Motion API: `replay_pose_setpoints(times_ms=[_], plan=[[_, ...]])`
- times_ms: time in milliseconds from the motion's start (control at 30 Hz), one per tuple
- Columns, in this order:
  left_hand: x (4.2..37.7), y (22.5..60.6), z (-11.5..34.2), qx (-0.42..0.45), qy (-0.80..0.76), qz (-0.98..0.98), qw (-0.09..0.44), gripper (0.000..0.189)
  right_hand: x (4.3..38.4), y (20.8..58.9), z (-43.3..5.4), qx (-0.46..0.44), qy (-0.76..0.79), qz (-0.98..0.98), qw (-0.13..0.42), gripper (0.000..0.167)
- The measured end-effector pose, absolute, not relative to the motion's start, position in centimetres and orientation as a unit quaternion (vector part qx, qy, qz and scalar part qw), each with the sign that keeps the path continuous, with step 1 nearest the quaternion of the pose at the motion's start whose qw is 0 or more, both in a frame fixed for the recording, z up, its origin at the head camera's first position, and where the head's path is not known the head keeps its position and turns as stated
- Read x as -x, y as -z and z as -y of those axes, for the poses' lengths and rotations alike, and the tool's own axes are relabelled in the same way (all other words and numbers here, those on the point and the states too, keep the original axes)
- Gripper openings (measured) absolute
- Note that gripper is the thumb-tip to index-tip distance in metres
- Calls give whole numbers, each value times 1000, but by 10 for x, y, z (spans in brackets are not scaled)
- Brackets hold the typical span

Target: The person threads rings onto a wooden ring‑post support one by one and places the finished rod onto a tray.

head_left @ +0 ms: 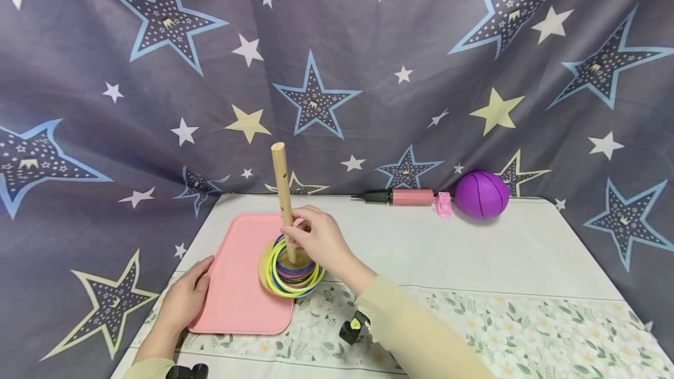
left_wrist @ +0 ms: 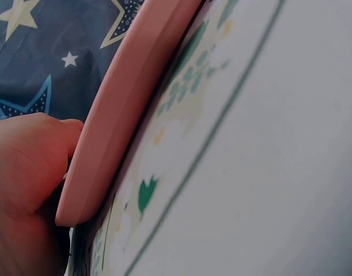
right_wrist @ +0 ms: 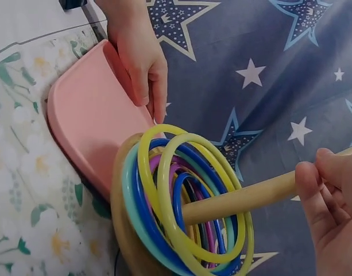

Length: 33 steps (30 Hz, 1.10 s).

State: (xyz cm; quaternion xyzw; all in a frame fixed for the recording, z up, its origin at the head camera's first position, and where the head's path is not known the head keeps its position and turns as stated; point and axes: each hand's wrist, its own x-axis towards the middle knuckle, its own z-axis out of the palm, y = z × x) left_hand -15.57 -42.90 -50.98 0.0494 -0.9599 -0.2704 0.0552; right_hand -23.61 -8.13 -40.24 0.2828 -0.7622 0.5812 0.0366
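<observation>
A pink tray (head_left: 242, 285) lies at the left part of the table. My left hand (head_left: 184, 297) holds its left rim, the thumb on the upper side. Over the tray's right side is a wooden stand with a round base (head_left: 262, 268) and an upright pole (head_left: 283, 186). Whether the base rests on the tray or hovers just above it, I cannot tell. Yellow, blue, teal and purple rings (right_wrist: 143, 167) are stacked loosely around the pole. My right hand (head_left: 322, 240) pinches the pole above the rings between thumb and fingers.
Along the table's back edge lie a red and black hand pump (head_left: 412, 196), a small pink object (head_left: 444, 204) and a purple ball (head_left: 481, 195). A floral strip (head_left: 505, 326) crosses the white table's front. A star-patterned curtain (head_left: 337, 34) hangs behind and at both sides.
</observation>
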Motion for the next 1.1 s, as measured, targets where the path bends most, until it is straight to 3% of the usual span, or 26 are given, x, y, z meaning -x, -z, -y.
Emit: replay_pose_setpoints(times_ms=[1100], plan=[[153,514,427,-54,279,956,67,50,249,399,135,-318,-564,762,15,18]])
